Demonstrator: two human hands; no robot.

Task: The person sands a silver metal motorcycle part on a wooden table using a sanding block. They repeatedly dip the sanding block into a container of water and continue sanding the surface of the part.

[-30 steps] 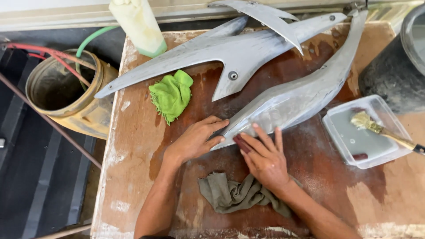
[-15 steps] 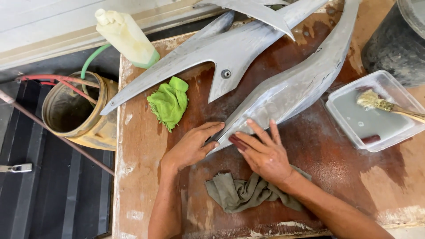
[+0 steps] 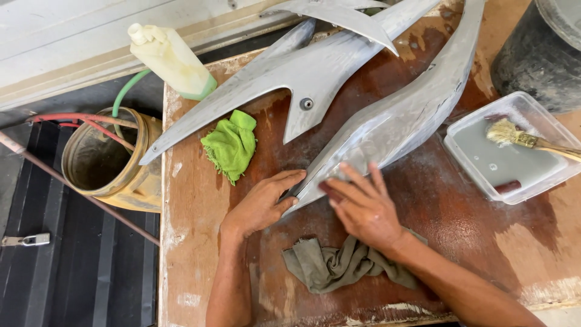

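A long curved grey body panel (image 3: 411,109) lies across the wet wooden table (image 3: 193,206), its pointed tip toward me. My left hand (image 3: 263,203) rests on the table with its fingertips pressed against the panel's tip. Flat on the panel's near end lies my right hand (image 3: 360,206), its fingers spread over a small dark reddish sanding piece (image 3: 328,192). A second grey panel (image 3: 290,75) with a bolt hole lies behind, and a third one (image 3: 339,15) overlaps it at the top.
A green cloth (image 3: 231,144) lies left of the panels, and a grey-green rag (image 3: 339,266) sits by my right wrist. At right a clear tray (image 3: 514,163) holds water and a brush (image 3: 520,138). A pale bottle (image 3: 172,57), yellow bucket (image 3: 106,160) and dark tub (image 3: 541,54) surround the table.
My right hand has slid slightly up along the panel's near end with the sanding piece. The view shifted a little; my left hand stays on the tip.
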